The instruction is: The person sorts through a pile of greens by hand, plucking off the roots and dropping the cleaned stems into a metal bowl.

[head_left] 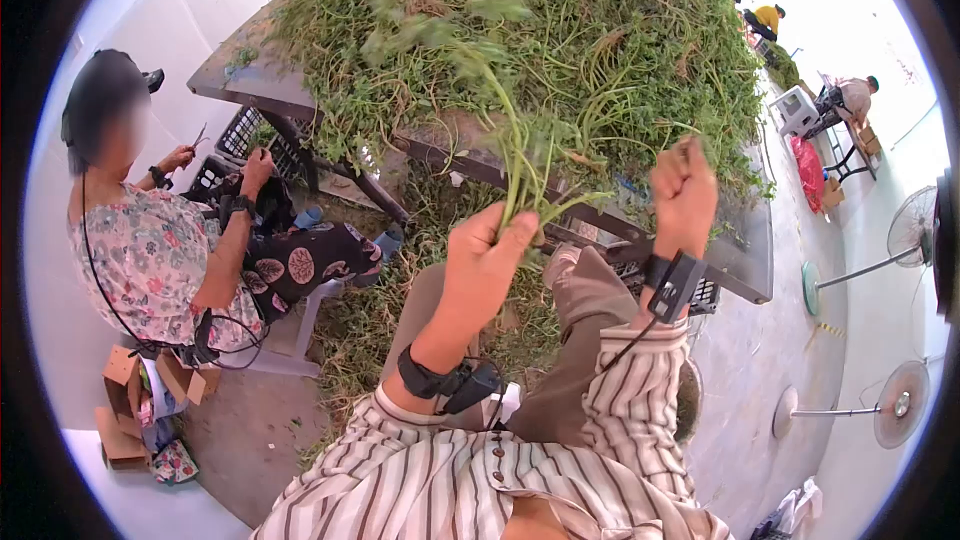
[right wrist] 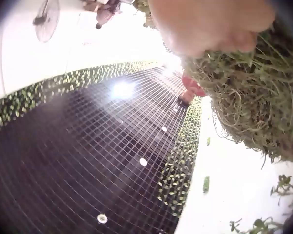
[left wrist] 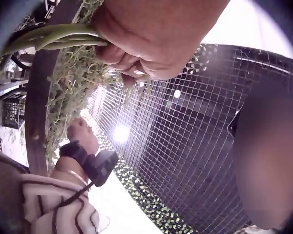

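My left hand (head_left: 485, 265) grips a small bunch of green leafy stems (head_left: 515, 155) near their lower ends, thumb pressed over them. The leafy tops point up and away and are blurred. In the left wrist view the stems (left wrist: 63, 38) stick out from between thumb and fingers. My right hand (head_left: 685, 195) is raised at the near right side of the heap of greens (head_left: 620, 50), its fingers curled in. No held thing shows clearly in it. In the right wrist view the right hand (right wrist: 210, 24) overlaps the heap, its fingertips partly hidden.
The heap covers a dark-edged table (head_left: 740, 250) before my knees. Loose greens (head_left: 375, 340) litter the floor below. At left sits another person (head_left: 170, 230) holding scissors, beside black crates (head_left: 240, 135). Standing fans (head_left: 900, 400) are at right; cardboard boxes (head_left: 125, 440) lie at lower left.
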Action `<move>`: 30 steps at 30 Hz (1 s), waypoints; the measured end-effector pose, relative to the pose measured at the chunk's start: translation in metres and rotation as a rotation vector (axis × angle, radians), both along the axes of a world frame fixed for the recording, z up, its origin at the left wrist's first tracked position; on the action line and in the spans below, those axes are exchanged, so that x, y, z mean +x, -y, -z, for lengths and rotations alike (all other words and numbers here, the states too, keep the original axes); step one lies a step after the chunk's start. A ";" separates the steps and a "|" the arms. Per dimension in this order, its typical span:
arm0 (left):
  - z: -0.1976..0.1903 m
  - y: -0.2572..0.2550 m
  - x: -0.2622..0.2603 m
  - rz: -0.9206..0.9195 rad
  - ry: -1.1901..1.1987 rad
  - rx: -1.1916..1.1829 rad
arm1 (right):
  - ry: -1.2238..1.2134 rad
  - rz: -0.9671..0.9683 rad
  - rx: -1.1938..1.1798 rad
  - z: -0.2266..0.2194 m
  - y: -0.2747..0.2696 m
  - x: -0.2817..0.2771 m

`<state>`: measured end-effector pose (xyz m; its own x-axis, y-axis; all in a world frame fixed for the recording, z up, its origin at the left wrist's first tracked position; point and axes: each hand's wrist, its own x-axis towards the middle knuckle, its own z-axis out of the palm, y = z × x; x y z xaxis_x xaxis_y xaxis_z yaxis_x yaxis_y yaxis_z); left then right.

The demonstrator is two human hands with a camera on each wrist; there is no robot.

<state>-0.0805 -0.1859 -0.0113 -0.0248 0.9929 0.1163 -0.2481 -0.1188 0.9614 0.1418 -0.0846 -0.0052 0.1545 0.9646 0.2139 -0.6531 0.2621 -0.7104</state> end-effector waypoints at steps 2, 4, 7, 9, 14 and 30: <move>-0.002 -0.007 0.002 -0.004 0.129 -0.062 | 0.052 -0.103 -0.047 -0.008 0.018 -0.026; -0.006 -0.010 0.002 -0.017 0.173 -0.053 | 0.088 -0.191 -0.114 -0.009 0.036 -0.052; -0.008 -0.013 -0.001 -0.035 0.224 -0.029 | 0.280 -0.327 -0.165 -0.008 0.042 -0.072; -0.006 -0.014 -0.003 -0.064 0.259 -0.038 | 0.344 -0.566 -0.194 -0.008 0.043 -0.081; -0.005 -0.016 -0.004 -0.026 0.226 -0.013 | 0.265 -0.669 -0.215 0.005 0.044 -0.098; -0.008 -0.013 0.001 0.061 0.115 -0.069 | 0.056 -0.496 -0.324 -0.005 0.044 -0.100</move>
